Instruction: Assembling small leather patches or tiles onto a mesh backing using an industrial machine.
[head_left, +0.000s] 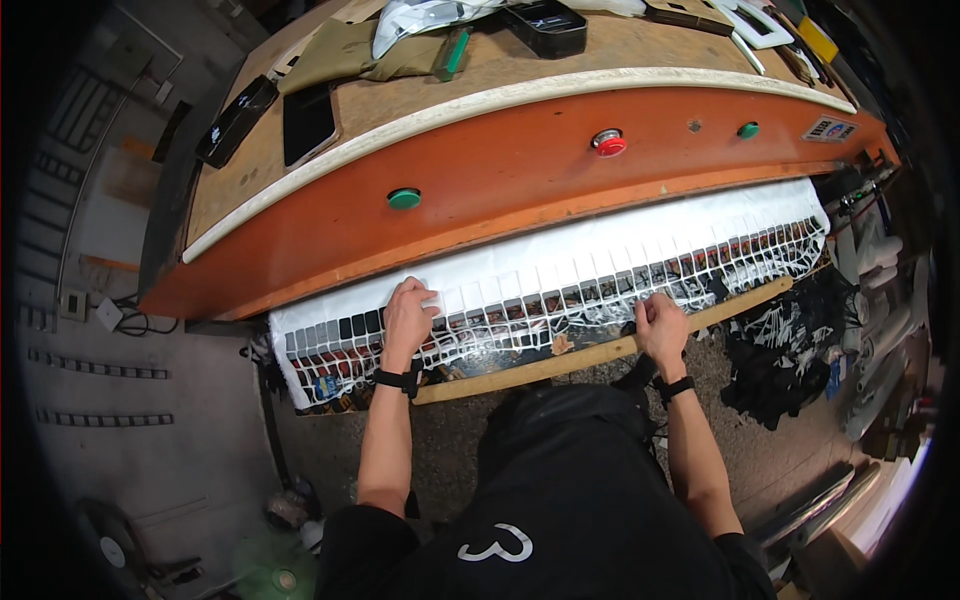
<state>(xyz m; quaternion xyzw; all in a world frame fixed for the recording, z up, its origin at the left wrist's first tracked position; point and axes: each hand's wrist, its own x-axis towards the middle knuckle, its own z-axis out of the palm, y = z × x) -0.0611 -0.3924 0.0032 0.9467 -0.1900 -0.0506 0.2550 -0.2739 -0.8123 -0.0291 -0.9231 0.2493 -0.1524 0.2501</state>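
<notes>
Because the white sheet [560, 247] hangs below the front edge of the table [430, 105], I see left hand [407, 312] and right hand [662, 328] well apart, probably steadying its netted border [520, 305]; grips unclear.

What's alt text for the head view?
A person's left hand is on a long white sheet with a net-like near side; the right hand is at that side, near a tan bar. Beyond, an orange panel has green buttons and a red button.

Speckled grey floor [330, 445], dimly lit
</notes>
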